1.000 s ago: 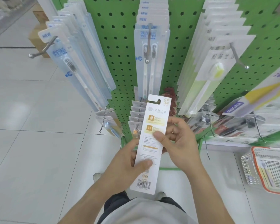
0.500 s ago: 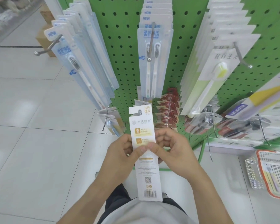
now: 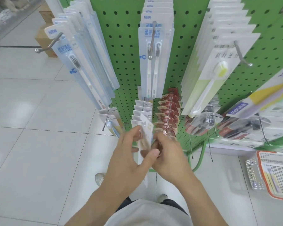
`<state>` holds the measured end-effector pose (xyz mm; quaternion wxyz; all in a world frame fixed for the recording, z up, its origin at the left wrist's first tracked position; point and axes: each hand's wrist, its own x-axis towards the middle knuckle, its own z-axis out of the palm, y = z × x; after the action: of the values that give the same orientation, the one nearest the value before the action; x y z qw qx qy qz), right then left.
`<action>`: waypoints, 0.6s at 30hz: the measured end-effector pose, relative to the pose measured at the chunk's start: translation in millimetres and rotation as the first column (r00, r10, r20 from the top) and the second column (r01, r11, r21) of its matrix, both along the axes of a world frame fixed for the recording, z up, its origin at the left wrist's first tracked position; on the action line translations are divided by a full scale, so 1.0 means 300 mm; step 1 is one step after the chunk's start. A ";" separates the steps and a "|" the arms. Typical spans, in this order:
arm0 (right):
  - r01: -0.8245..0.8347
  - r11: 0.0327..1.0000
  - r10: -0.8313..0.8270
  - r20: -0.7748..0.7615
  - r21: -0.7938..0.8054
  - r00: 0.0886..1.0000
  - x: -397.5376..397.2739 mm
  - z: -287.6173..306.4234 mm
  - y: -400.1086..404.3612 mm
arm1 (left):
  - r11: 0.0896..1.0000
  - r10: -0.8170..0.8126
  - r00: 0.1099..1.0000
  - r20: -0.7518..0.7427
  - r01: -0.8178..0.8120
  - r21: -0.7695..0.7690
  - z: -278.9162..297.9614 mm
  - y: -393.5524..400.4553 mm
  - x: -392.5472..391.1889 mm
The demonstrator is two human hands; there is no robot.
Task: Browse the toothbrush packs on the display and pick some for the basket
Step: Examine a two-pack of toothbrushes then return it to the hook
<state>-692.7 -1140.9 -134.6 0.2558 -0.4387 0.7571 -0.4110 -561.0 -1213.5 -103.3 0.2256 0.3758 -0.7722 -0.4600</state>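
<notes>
Both hands pinch one pack (image 3: 145, 134), left hand (image 3: 129, 154) and right hand (image 3: 168, 154) at its edges, turning it edge-on, I judge to read it. Behind: green pegboard (image 3: 126, 51) hung with packs; basket (image 3: 276, 175) on the floor, right, well apart. A hook (image 3: 170, 111) of red packs is just beside my right fingers.

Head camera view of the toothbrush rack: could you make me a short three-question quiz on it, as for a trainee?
1. True or false: both hands hold the white card toothbrush pack.
2. Where is the orange-rimmed white plastic basket? A) on the floor at the right B) hanging on a hook C) in the left hand
3. Fill in: the perforated display board is ____ in colour.

Key: 1 true, the right hand grips it too; 2 A; 3 green.
</notes>
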 end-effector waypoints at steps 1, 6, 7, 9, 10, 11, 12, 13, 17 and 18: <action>-0.002 1.000 0.003 -0.046 0.002 0.999 0.008 -0.001 -0.002 | 0.999 0.035 0.999 0.002 -0.035 0.017 -0.002 0.004 -0.006; -0.038 0.999 0.039 0.057 -0.017 0.998 0.026 0.000 0.006 | 0.978 0.199 0.978 -0.057 -0.195 0.072 0.014 0.000 -0.003; -0.035 0.999 0.036 0.074 -0.010 0.997 0.025 -0.003 0.008 | 0.977 0.200 0.978 -0.053 -0.196 0.080 0.017 -0.005 0.000; -0.014 1.000 0.015 0.107 -0.011 0.994 0.022 -0.002 0.010 | 0.967 0.222 0.973 -0.069 -0.211 0.141 0.006 -0.027 0.008; -0.003 1.000 0.005 0.121 -0.015 0.993 0.017 -0.004 0.011 | 0.957 0.238 0.968 -0.078 -0.220 0.188 -0.005 -0.044 0.012; 0.002 1.000 0.000 0.129 -0.018 0.992 0.012 -0.006 0.011 | 0.947 0.247 0.966 -0.077 -0.224 0.231 -0.018 -0.062 0.016; 0.003 1.000 0.000 0.138 -0.020 0.990 0.007 -0.011 0.011 | 0.936 0.248 0.966 -0.070 -0.221 0.272 -0.032 -0.078 0.020; 0.008 1.000 -0.004 0.141 -0.022 0.990 0.001 -0.019 0.011 | 0.926 0.242 0.968 -0.063 -0.211 0.312 -0.044 -0.090 0.022; 0.054 0.997 -0.039 0.214 -0.063 0.976 -0.003 -0.016 -0.006 | 0.884 0.218 0.975 -0.051 -0.175 0.434 -0.075 -0.113 0.017; 0.063 0.995 -0.045 0.237 -0.071 0.970 -0.002 -0.012 -0.011 | 0.881 0.216 0.975 -0.052 -0.171 0.441 -0.075 -0.116 0.013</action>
<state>-693.2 -1144.3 -138.2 0.3151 -0.3757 0.7165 -0.4962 -557.1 -1248.1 -125.9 0.2193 0.4684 -0.5968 -0.6134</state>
